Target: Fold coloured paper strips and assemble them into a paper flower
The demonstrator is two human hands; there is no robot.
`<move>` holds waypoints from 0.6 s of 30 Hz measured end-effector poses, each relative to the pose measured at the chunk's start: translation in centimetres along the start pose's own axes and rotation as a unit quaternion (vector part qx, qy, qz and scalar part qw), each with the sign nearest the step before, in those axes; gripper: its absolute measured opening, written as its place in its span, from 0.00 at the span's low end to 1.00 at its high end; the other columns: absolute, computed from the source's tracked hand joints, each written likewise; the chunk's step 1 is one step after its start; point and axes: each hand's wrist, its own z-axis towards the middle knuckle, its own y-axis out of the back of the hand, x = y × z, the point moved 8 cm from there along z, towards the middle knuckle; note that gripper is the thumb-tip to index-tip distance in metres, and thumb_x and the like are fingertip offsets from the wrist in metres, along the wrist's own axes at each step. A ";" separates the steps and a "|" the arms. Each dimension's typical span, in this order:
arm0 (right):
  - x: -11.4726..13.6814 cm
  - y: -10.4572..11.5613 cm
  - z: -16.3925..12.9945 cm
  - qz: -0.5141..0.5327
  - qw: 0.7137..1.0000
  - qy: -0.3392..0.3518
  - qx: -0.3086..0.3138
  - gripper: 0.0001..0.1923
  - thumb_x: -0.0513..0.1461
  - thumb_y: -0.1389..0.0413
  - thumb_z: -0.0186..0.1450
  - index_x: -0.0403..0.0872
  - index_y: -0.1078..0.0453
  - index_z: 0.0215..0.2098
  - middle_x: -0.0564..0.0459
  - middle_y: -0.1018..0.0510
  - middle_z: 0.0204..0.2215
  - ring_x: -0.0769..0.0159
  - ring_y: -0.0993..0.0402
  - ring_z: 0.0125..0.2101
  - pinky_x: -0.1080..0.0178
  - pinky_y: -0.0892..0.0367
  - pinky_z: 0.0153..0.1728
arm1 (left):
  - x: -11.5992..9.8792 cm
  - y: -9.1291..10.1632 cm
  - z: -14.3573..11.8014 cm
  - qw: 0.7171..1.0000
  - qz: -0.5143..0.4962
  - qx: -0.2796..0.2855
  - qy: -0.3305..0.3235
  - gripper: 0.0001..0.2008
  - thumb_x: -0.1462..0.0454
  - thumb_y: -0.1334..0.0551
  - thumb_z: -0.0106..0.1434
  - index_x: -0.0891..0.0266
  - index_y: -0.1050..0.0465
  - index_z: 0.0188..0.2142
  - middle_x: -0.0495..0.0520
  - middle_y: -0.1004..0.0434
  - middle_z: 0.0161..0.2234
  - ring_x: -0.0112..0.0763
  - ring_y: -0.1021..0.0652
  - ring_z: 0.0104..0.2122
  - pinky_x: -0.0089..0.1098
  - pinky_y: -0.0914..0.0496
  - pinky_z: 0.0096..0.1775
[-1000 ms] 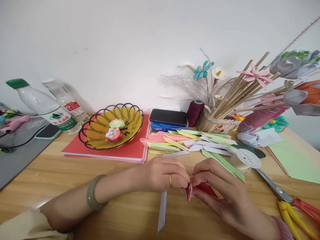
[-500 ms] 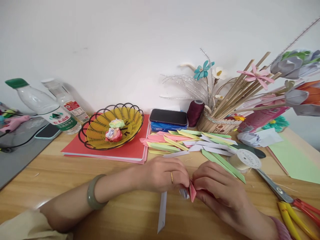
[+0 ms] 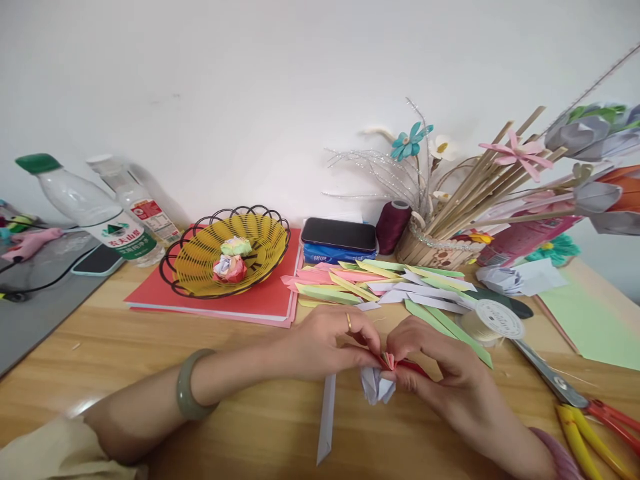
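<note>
Both hands pinch a small folded paper piece, red-pink on top with pale lilac folds hanging below. My left hand, with a ring on one finger, grips it from the left. From the other side my right hand holds it between thumb and fingers, with a bit of red paper showing behind. A pale paper strip lies on the table below my left hand. Beyond the hands is a pile of folded paper strips in pink, yellow, green and white.
A yellow basket with two paper balls sits on red paper. A thread spool and scissors lie at the right. Bottles stand at the left; a phone and a flower basket are behind.
The folded paper piece has turned in my fingers, and its lilac folds now show more. My fingers have shifted their hold, with both thumbs now in view.
</note>
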 end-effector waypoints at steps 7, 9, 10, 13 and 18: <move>0.2 -0.1 0.0 0.035 0.999 0.015 -0.004 0.09 0.32 0.45 0.59 0.50 0.40 0.29 0.58 0.31 0.26 0.71 0.34 0.29 0.67 0.37 0.29 | -0.1 -0.2 0.0 0.994 -0.106 -0.012 0.039 0.03 0.67 0.39 0.54 0.66 0.31 0.26 0.52 0.27 0.27 0.25 0.27 0.29 0.25 0.32 0.33; 0.5 0.0 -0.2 0.025 0.999 0.033 -0.007 0.10 0.31 0.45 0.59 0.50 0.41 0.29 0.58 0.31 0.26 0.71 0.35 0.29 0.67 0.38 0.29 | -0.4 -0.1 0.0 0.996 -0.086 -0.012 0.022 0.03 0.67 0.39 0.55 0.66 0.31 0.26 0.53 0.27 0.27 0.25 0.27 0.29 0.25 0.32 0.33; 0.5 0.0 -0.2 0.019 0.999 0.038 -0.008 0.10 0.30 0.45 0.59 0.50 0.41 0.29 0.58 0.31 0.27 0.71 0.35 0.29 0.66 0.38 0.29 | -0.6 -0.1 0.0 0.997 -0.077 -0.011 0.014 0.03 0.67 0.40 0.55 0.65 0.31 0.26 0.53 0.26 0.27 0.25 0.27 0.30 0.25 0.32 0.33; 0.4 0.0 -0.4 0.008 0.999 0.037 -0.012 0.10 0.30 0.45 0.59 0.50 0.40 0.29 0.57 0.31 0.26 0.71 0.35 0.28 0.66 0.38 0.29 | -0.8 0.0 0.0 0.998 -0.064 -0.017 0.000 0.02 0.68 0.40 0.54 0.65 0.31 0.26 0.53 0.26 0.27 0.25 0.27 0.30 0.25 0.32 0.33; -0.2 0.3 -0.5 0.038 0.999 0.006 -0.026 0.08 0.32 0.44 0.58 0.50 0.38 0.31 0.57 0.31 0.26 0.70 0.34 0.27 0.66 0.37 0.28 | -0.2 -0.1 0.0 0.993 -0.107 -0.032 0.039 0.03 0.69 0.38 0.53 0.66 0.32 0.25 0.52 0.27 0.27 0.24 0.27 0.29 0.25 0.32 0.32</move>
